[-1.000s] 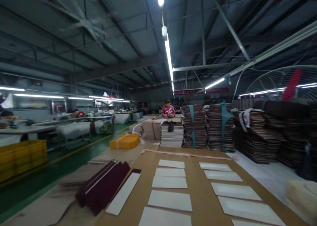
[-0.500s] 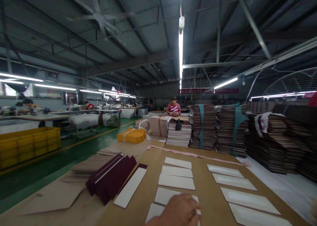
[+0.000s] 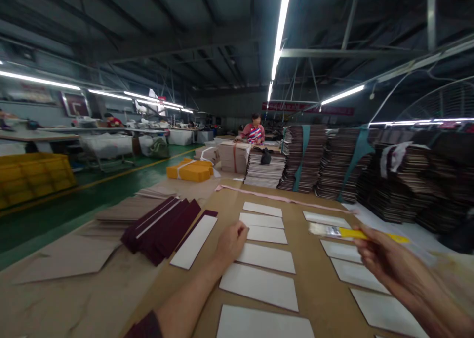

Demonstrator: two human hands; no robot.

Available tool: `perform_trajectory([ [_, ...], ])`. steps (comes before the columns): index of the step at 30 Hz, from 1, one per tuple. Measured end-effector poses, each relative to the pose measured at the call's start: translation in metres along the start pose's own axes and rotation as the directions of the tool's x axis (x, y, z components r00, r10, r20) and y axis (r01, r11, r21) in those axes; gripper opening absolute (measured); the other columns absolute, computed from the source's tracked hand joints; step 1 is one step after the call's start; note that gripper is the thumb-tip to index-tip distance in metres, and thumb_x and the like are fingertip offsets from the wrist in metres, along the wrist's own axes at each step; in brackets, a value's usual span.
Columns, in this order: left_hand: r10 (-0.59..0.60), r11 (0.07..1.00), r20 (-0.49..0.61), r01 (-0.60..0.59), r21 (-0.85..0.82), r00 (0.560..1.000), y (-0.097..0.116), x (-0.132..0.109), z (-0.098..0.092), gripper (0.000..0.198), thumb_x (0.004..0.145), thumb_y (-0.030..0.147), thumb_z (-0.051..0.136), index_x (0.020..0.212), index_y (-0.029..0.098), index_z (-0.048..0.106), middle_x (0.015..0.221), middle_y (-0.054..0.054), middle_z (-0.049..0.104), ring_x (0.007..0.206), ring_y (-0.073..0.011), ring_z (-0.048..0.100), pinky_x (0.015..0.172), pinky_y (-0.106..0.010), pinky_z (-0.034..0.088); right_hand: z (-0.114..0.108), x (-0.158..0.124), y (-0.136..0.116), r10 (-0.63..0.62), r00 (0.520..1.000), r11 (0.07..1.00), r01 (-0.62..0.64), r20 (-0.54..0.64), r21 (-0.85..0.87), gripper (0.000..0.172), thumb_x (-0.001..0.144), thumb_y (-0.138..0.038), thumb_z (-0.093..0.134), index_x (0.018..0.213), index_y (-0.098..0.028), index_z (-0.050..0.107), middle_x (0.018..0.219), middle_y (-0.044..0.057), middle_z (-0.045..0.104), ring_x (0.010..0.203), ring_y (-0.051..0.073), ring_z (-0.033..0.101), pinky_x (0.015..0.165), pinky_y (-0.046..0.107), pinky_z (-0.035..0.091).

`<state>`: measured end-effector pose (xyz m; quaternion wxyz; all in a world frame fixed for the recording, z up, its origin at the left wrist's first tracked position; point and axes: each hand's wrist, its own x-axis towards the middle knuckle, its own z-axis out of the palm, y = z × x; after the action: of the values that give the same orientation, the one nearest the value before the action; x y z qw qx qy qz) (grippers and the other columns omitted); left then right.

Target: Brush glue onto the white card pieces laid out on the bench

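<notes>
My right hand [image 3: 383,254] grips a paintbrush [image 3: 347,233] by its yellow handle. The brush's pale bristles point left, above the right-hand column of white panels [image 3: 342,250]. My left hand [image 3: 232,240] is closed, fingers curled, at the left edge of the middle column of white panels [image 3: 264,258]. Whether something is pinched in it is hidden. Left of this hand, another white panel [image 3: 194,241] lies slanted, partly over a maroon strip. Beside it is a bundle of folded maroon pieces [image 3: 159,229].
Brown board sheets [image 3: 74,259] lie at the left of the table. A pink strip [image 3: 281,198] crosses behind the panels. Farther back are a yellow bundle [image 3: 190,171] and tall tied stacks [image 3: 303,160]. A co-worker [image 3: 255,129] is behind the stacks.
The view has tilted down. My left hand has moved up and left from the near panels. My right hand has come into view with the paintbrush.
</notes>
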<state>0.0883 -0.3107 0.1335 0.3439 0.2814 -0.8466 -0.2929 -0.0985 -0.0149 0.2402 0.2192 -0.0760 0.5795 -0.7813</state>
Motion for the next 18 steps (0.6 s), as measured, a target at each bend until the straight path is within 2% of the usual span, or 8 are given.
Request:
perform_trajectory([
  [4, 0.044, 0.999, 0.011, -0.045, 0.023, 0.999, -0.001, -0.003, -0.001, 0.020, 0.091, 0.027, 0.047, 0.077, 0.019, 0.057, 0.072, 0.000, 0.060, 0.070, -0.0145, 0.055, 0.067, -0.026, 0.036, 0.046, 0.004, -0.001, 0.040, 0.999, 0.999, -0.040, 0.029, -0.003, 0.006, 0.087, -0.018, 0.059, 0.089, -0.017, 0.065, 0.058, 0.000, 0.063, 0.039, 0.006, 0.049, 0.032, 0.011, 0.040],
  [7, 0.099, 0.992, 0.000, -0.099, 0.078, 0.995, -0.003, -0.001, -0.002, 0.019, 0.092, 0.022, 0.044, 0.080, 0.018, 0.057, 0.079, -0.002, 0.063, 0.077, -0.0161, 0.057, 0.072, -0.028, 0.040, 0.060, 0.018, 0.006, 0.031, 0.998, 0.999, -0.029, 0.059, -0.031, 0.006, 0.087, -0.018, 0.059, 0.087, -0.018, 0.065, 0.058, 0.000, 0.063, 0.040, 0.006, 0.051, 0.034, 0.010, 0.041],
  [10, 0.107, 0.985, -0.001, -0.106, 0.134, 0.994, -0.009, 0.004, 0.000, 0.022, 0.091, 0.014, 0.040, 0.092, 0.017, 0.062, 0.094, -0.007, 0.065, 0.091, -0.0190, 0.058, 0.084, -0.031, 0.044, 0.070, 0.037, 0.016, 0.013, 0.995, 0.998, -0.007, 0.095, -0.065, 0.006, 0.087, -0.019, 0.060, 0.087, -0.017, 0.065, 0.060, 0.000, 0.064, 0.041, 0.005, 0.051, 0.034, 0.010, 0.041],
  [14, 0.101, 0.941, 0.087, -0.123, 0.314, 0.991, -0.018, 0.009, 0.003, 0.042, 0.084, 0.002, 0.038, 0.115, 0.014, 0.064, 0.115, -0.010, 0.064, 0.110, -0.0232, 0.053, 0.098, -0.035, 0.043, 0.091, 0.055, 0.029, 0.006, 0.992, 0.990, 0.011, 0.124, -0.139, 0.009, 0.089, -0.022, 0.059, 0.087, -0.016, 0.066, 0.060, 0.000, 0.065, 0.042, 0.005, 0.053, 0.034, 0.012, 0.042],
  [18, 0.079, 0.911, 0.157, -0.135, 0.390, 0.984, -0.019, 0.008, 0.004, 0.045, 0.078, 0.000, 0.040, 0.114, 0.013, 0.065, 0.115, -0.011, 0.066, 0.108, -0.0250, 0.054, 0.100, -0.037, 0.043, 0.113, 0.063, 0.037, -0.013, 0.996, 0.983, 0.029, 0.091, -0.180, 0.011, 0.090, -0.022, 0.058, 0.086, -0.015, 0.066, 0.058, -0.001, 0.066, 0.042, 0.005, 0.054, 0.035, 0.011, 0.044],
])
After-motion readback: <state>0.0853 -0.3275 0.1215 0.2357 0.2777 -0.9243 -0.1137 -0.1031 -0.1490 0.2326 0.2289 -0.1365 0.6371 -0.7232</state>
